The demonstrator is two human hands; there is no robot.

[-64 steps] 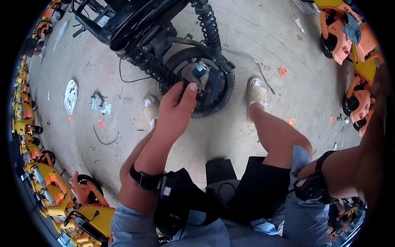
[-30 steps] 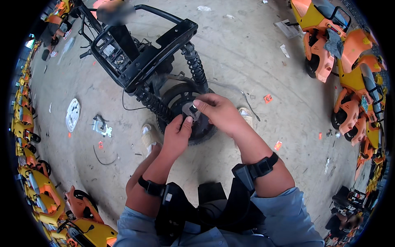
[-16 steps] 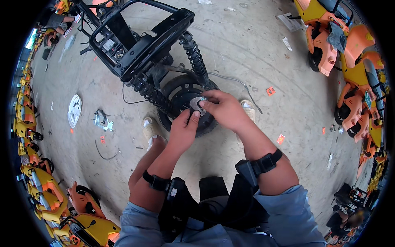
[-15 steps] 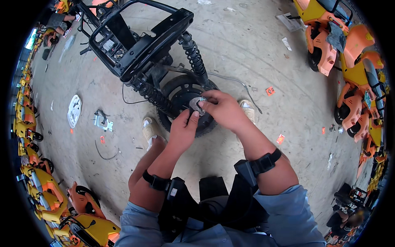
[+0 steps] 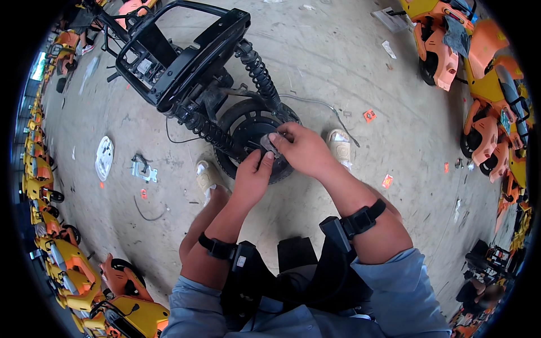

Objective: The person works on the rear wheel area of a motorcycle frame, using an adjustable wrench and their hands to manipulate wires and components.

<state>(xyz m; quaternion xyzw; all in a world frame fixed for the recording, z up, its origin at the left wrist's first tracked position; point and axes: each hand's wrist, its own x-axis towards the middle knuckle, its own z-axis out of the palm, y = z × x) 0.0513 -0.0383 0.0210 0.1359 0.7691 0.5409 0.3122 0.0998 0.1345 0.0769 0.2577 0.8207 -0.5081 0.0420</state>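
The left hand [image 5: 255, 173] pinches a small, roughly round, greyish piece [image 5: 266, 142] between thumb and fingers at its lower edge, while the right hand [image 5: 304, 151] grips the same piece from the upper right, thumb on top and the other fingers curled behind. The piece sits between the two sets of fingertips, in front of the hub of a black spoked wheel with a rubber tyre [image 5: 225, 162]; it is small and half covered, so its material is hard to make out.

The wheel stands under a bare black tubular metal scooter frame [image 5: 169, 84], with a black coil-spring shock absorber [image 5: 258, 73] on the right side and a matching one on the left. Beige open-toed sandals [image 5: 340, 147] are on the person's feet, one on either side of the wheel.

On the grey concrete floor [image 5: 315, 219], well to the left, lie a whitish oval plate [image 5: 104, 159] and, beside it, a silvery metal bracket [image 5: 145, 172]. A thin grey cable [image 5: 322, 103] trails right from behind the wheel. Yellow-and-orange scooters [image 5: 487, 96] line both sides.
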